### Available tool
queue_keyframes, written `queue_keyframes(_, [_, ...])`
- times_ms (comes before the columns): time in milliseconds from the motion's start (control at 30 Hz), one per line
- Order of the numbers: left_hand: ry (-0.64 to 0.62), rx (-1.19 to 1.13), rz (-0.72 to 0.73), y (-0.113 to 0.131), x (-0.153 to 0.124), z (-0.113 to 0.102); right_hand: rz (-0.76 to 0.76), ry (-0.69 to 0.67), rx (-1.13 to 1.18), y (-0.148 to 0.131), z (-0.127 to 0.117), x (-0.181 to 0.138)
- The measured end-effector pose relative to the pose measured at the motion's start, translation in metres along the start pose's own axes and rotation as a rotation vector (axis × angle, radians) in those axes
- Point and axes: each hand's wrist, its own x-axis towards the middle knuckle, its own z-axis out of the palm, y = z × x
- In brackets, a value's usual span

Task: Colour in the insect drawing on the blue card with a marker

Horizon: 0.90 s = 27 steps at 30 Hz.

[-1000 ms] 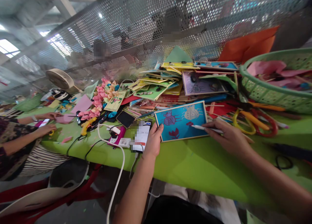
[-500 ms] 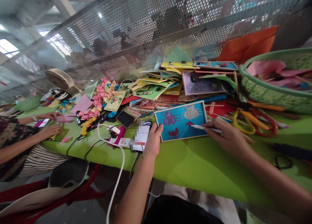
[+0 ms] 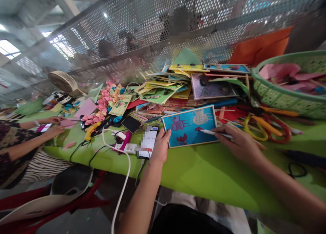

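Observation:
A blue picture card (image 3: 189, 125) with a wooden edge lies on the green table (image 3: 209, 173); it shows two beetle shapes and small red shapes. My left hand (image 3: 160, 147) grips its lower left corner, thumb on top. My right hand (image 3: 239, 144) holds a thin white pen (image 3: 214, 133) whose tip rests on the card near a red shape at its right side.
A phone (image 3: 147, 142) on a white cable lies left of the card. Behind it is a heap of coloured cards (image 3: 178, 88), scissors (image 3: 265, 125) and a green basket (image 3: 287, 95). Another person's hands (image 3: 53, 127) work at the far left, by pink paper flowers (image 3: 104, 103).
My right hand and the pen tip shifted very slightly on the card. The person at the left moved their hands a little.

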Motion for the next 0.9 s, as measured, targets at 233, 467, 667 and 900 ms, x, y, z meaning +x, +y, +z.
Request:
queue_keyframes(233, [-0.007,-0.037,0.004,0.0026,-0.0013,0.0033,-0.028,-0.010,-0.014,-0.0015,-0.0003,0.0007])
queue_keyframes(467, [0.008,-0.032,0.003,0.0040,-0.0015,0.0040,-0.017,0.001,-0.001,0.0003,0.0011,-0.0003])
queue_keyframes(667, [0.015,-0.035,0.003,0.0051,-0.0023,0.0056,-0.038,0.029,0.034,0.0003,0.0005,-0.0009])
queue_keyframes(900, [0.014,-0.026,0.000,0.0058,-0.0025,0.0055,-0.073,0.009,0.032,-0.0045,-0.0010,-0.0021])
